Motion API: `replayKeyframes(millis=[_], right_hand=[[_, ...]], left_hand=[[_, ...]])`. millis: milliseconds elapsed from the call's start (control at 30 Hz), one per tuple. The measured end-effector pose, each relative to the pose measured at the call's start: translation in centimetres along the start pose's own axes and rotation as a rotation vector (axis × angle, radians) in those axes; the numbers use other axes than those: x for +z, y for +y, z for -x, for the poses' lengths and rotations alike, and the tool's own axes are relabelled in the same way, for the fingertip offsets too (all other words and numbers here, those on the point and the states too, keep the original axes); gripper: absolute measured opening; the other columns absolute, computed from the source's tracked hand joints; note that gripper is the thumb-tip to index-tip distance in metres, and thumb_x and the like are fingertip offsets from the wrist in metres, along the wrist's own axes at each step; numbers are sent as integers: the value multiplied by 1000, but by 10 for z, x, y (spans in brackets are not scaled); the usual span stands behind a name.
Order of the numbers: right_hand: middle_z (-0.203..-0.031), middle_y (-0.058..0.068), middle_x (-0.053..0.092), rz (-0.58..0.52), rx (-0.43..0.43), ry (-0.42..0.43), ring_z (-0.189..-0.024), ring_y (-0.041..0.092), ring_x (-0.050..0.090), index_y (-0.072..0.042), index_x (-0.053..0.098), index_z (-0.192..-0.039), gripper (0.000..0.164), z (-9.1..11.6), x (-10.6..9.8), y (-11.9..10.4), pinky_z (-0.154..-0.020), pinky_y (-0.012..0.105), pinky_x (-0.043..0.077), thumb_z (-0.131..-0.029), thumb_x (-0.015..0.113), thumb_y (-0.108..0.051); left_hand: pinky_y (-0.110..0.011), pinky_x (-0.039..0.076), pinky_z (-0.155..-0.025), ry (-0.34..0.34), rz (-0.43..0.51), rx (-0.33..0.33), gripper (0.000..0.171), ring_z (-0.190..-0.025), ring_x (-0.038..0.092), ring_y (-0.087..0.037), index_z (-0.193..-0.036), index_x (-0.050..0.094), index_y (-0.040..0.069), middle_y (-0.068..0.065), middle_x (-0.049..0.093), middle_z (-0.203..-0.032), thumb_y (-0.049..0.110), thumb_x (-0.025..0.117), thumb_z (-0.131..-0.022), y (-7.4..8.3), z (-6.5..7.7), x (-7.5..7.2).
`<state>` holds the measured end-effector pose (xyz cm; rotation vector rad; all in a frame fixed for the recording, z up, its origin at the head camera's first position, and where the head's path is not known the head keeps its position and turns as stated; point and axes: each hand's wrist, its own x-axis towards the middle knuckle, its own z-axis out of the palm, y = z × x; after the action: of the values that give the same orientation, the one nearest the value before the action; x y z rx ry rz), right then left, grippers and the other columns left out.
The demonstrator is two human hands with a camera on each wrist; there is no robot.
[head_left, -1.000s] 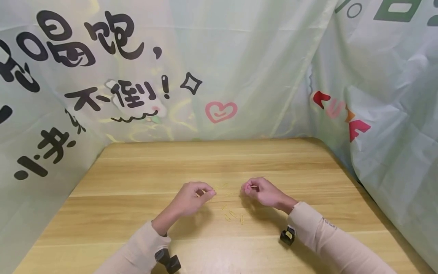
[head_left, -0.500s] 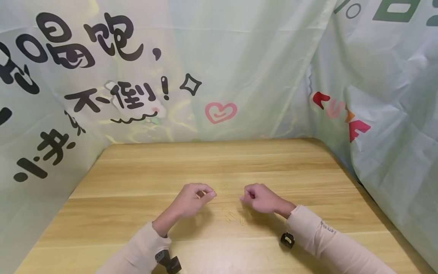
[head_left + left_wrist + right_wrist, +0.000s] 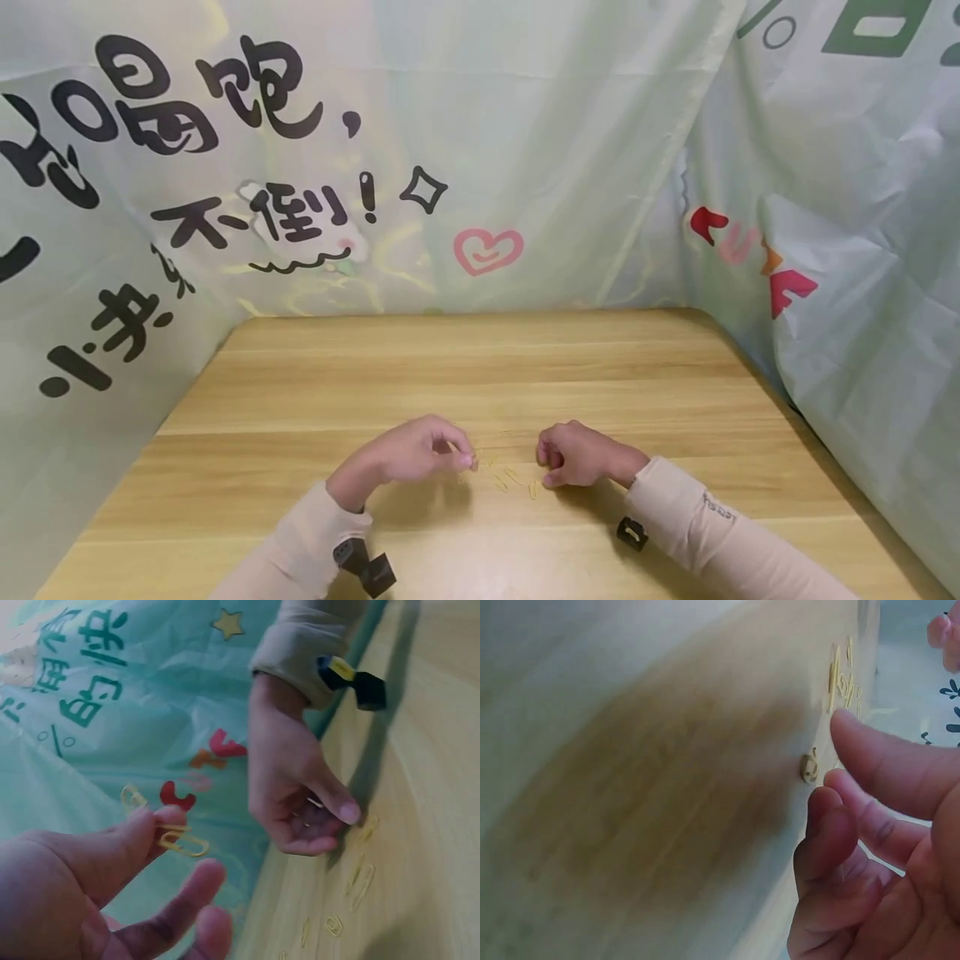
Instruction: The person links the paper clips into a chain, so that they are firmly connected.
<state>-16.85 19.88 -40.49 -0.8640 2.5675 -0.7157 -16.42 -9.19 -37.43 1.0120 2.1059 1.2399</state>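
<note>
Between thumb and index finger my left hand [image 3: 416, 450] pinches yellow paper clips; in the left wrist view one paper clip [image 3: 185, 843] juts out below the fingertips and another paper clip [image 3: 133, 796] shows above the thumb. How they are joined is not plain. My right hand [image 3: 581, 454] is low over the table, thumb and index finger apart, the other fingers bent. Nothing shows gripped in it. Near its fingertips in the right wrist view lies a yellow paper clip [image 3: 810, 766]. More loose paper clips [image 3: 502, 482] lie between the hands.
The wooden table [image 3: 480, 358] spreads around both hands. Printed cloth sheets [image 3: 570, 167] hang along its back and sides. Each cuff bears a small black camera, such as the left wrist camera [image 3: 365, 567].
Both hands have come nearer to the person, the left still pinching clips. The right hand's thumb has parted from its index finger, beside the loose clips. The head view has shifted slightly.
</note>
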Motion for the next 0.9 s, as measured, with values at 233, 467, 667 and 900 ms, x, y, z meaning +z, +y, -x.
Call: replayKeyframes(millis=[233,467,667,900], right_hand=[[-66,-8,53,4,-10,-1,-60,3,48,-10,59,-82,21,2,1,3,-59,23,45,-78,77,0],[-59,-8,51,16,35,23,-54,4,45,-7,58,-89,21,0,1,2,-61,25,45,-80,76,1],[-65,-7,55,31,22,49,-59,5,49,-10,60,-77,20,-1,1,4,-58,24,46,-78,75,4],[-64,-7,53,37,12,47,-58,6,48,-12,59,-72,23,-1,3,3,-55,23,44,-79,73,6]], left_hand=[[-30,51,-87,-587,64,228,7,-104,57,-8,-89,62,-8,-28,60,-112,-3,57,-91,-7,2,-16],[-28,51,-86,-296,-101,371,17,-112,56,-18,-89,66,0,-18,59,-121,12,56,-95,-1,-4,3],[-29,53,-80,146,-131,204,13,-92,60,-9,-92,69,7,-6,67,-99,15,59,-96,2,-10,15],[-29,53,-78,269,-116,121,12,-86,60,-9,-90,69,10,-6,68,-94,15,60,-96,6,-11,17]])
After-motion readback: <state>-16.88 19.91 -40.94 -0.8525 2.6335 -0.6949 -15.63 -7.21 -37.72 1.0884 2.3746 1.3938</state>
